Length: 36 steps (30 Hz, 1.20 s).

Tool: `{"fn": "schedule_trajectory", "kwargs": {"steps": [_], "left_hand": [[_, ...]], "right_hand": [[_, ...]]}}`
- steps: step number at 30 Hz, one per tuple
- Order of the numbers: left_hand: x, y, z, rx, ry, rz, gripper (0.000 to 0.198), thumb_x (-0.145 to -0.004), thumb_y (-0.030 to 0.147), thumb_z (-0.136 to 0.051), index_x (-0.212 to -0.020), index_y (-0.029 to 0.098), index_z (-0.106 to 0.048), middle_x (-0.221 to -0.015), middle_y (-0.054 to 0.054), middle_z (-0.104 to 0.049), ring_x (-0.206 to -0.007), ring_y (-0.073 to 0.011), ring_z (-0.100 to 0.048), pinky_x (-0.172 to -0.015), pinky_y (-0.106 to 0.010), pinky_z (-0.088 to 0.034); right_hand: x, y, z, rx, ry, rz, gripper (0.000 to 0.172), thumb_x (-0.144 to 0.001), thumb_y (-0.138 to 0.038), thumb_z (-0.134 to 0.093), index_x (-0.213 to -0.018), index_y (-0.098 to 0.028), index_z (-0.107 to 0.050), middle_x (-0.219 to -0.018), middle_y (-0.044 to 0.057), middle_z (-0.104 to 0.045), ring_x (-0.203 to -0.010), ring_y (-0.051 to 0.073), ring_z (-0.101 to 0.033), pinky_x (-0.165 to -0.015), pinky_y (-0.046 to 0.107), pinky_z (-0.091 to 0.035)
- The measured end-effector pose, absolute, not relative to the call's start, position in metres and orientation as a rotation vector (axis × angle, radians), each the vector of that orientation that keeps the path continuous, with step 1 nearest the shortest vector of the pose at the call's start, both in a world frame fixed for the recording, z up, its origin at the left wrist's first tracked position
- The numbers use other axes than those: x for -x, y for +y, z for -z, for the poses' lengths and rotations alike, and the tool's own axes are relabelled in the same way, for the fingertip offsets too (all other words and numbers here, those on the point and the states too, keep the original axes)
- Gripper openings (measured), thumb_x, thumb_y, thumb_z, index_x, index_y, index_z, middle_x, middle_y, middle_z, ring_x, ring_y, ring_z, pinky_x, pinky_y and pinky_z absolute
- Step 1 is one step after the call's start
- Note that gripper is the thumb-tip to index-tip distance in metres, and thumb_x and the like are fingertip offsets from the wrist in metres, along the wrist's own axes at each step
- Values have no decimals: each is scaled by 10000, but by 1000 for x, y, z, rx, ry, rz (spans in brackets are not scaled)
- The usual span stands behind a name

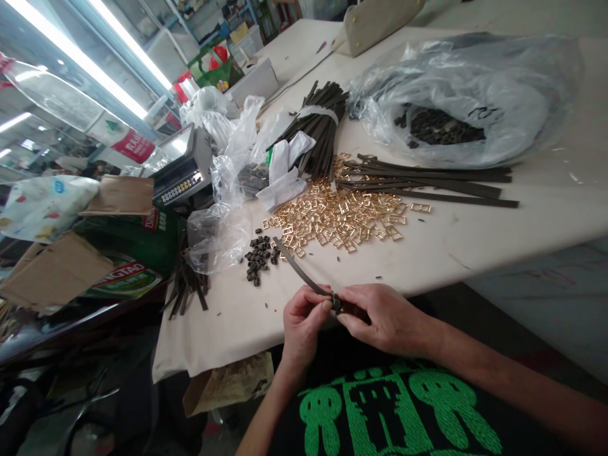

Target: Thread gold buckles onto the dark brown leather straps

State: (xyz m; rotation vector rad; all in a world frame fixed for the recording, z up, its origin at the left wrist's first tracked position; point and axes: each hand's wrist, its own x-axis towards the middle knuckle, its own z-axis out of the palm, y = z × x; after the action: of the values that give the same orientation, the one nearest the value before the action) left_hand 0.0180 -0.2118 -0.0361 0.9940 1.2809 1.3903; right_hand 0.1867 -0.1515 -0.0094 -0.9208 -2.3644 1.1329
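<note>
1. Head view: the left hand (304,316) has its fingers pinching a long, flat, dark grey-brown strap (300,272) near the front edge of a beige worktop (247,329).
2. The right hand (382,315), just beside it, pinches the strap's nearer part, partly hidden; a small dark loop (336,303) sits between the 2 hands.
3. Beyond lie small dark rings (259,259) and heaped gold rectangular buckles (339,215).

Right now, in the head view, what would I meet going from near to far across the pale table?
Bare left hand and right hand → small dark loops → gold-coloured rectangular metal buckles → white-banded bundle of dark flat strips → beige bag.
</note>
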Motion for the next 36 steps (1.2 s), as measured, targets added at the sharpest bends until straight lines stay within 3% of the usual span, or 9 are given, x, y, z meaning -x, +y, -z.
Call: {"fn": "schedule_trajectory", "kwargs": {"steps": [6, 18, 26, 28, 32, 36], "left_hand": [[-22, -212, 37, -1069, 1322, -1390, 69, -859, 252, -673, -823, 212, -717, -910, -32, -678, -918, -190, -636, -872, -324, -480], [-31, -214, 41, -1197, 1456, -1445, 77, -871, 247, -653, -811, 212, -686, -874, -28, -664, -918, -199, -634, -869, -325, -473], [-23, -211, 39, -1014, 1439, -1425, 112, -841, 282, -689, -781, 188, -674, -766, 3, -664, -739, -139, -609, -703, -242, -473], [-19, -209, 36, -913, 1409, -1401, 115, -822, 295, -711, -854, 190, -676, -791, 3, -684, -728, -135, -620, -684, -235, -481], [-9, -206, 28, -944, 1212, -1236, 326, -800, 266, -733, -1115, 221, -666, -1098, -59, -720, -997, -206, -662, -876, -312, -513], [-4, -204, 28, -1226, 1163, -1167, 293, -835, 211, -686, -1128, 224, -686, -1143, -68, -706, -1093, -229, -629, -979, -365, -481]], "right_hand": [[-175, -156, 9, 1165, -2271, -1098, 230, -909, -279, -461, -728, -180, -563, -690, 25, -632, -635, 160, -564, -595, 262, -344], [-170, -155, 5, 1331, -2412, -999, 173, -880, -174, -453, -777, -166, -592, -777, 61, -678, -706, 181, -589, -641, 277, -332], [-174, -154, 8, 1222, -2357, -1017, 174, -887, -173, -390, -750, -194, -495, -712, 24, -603, -664, 169, -549, -616, 275, -326], [-175, -155, 9, 1172, -2344, -1031, 180, -890, -179, -377, -759, -195, -499, -721, 30, -606, -665, 174, -552, -617, 278, -343], [-177, -155, 10, 1041, -2279, -1106, 223, -904, -188, -361, -867, -167, -579, -820, 72, -664, -736, 196, -599, -675, 295, -414], [-180, -152, 10, 990, -2265, -1189, 278, -909, -192, -375, -971, -152, -643, -895, 92, -709, -825, 224, -634, -743, 317, -449]]}}
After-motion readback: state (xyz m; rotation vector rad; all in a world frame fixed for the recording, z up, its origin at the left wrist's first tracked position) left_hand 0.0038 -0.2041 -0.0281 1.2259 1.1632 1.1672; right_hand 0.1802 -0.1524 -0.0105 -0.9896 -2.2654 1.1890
